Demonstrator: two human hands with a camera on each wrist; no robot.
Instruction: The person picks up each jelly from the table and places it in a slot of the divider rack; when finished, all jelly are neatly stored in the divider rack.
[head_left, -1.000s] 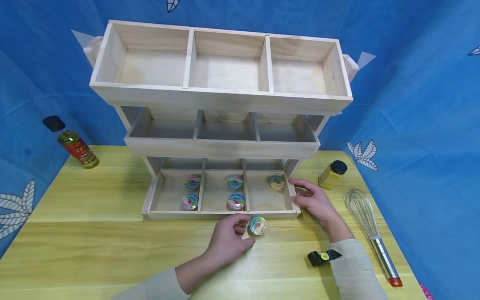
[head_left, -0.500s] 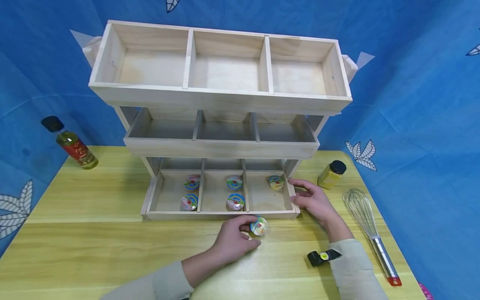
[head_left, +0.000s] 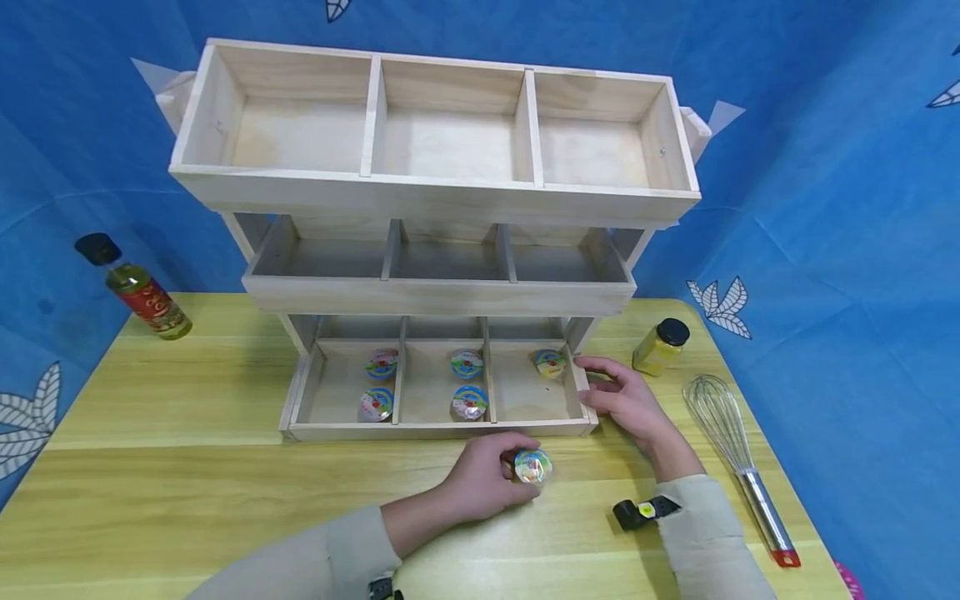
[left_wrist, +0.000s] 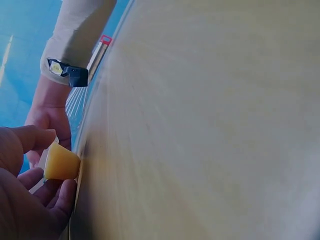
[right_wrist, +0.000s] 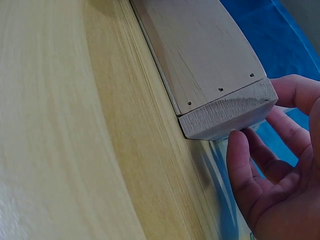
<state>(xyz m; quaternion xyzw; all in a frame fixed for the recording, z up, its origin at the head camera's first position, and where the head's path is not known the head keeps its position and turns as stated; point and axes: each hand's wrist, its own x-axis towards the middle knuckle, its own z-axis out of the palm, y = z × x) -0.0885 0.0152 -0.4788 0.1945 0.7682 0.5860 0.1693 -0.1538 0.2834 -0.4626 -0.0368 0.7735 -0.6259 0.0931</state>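
Note:
In the head view my left hand holds a small jelly cup with a printed foil lid, between thumb and fingers, just in front of the rack's bottom tray. The left wrist view shows the orange body of this jelly cup among the fingertips, close to the tabletop. My right hand touches the bottom tray's right end with loosely bent fingers. In the right wrist view, its thumb and index finger lie against the wooden end. Several jelly cups sit in the tray, including one in the right compartment.
The three-tier wooden rack overhangs the bottom tray with its middle tier. A yellow jar and a whisk are at the right. At the far left stands an oil bottle. Blue cloth hangs behind.
My left hand has moved right and slightly toward me, and the jelly cup has shifted the same way. Its fingers have come round the cup. The right hand stays at the tray's end.

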